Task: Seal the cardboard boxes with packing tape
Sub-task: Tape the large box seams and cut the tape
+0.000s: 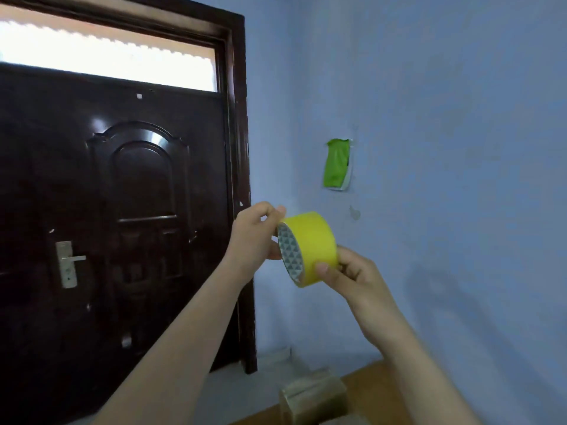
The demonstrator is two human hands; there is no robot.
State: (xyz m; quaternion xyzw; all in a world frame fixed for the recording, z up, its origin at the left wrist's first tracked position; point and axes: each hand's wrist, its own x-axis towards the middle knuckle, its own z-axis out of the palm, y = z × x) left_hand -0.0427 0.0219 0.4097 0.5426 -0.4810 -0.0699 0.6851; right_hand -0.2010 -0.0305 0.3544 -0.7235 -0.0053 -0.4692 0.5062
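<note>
A yellow roll of packing tape (pixel 310 240) is held up in front of me at chest height, its patterned core facing left. My left hand (pixel 254 237) pinches the roll's upper left rim between thumb and fingers. My right hand (pixel 349 274) grips the roll's lower right side, thumb on the yellow face. Low in the view, a taped cardboard box (pixel 310 394) sits partly cut off by the frame's bottom edge.
A dark wooden door (pixel 116 210) with a metal handle (pixel 69 262) fills the left. The blue wall (pixel 445 148) on the right carries a green-covered fitting (pixel 337 164). A brown wooden surface (pixel 380 391) lies at the bottom right beside the box.
</note>
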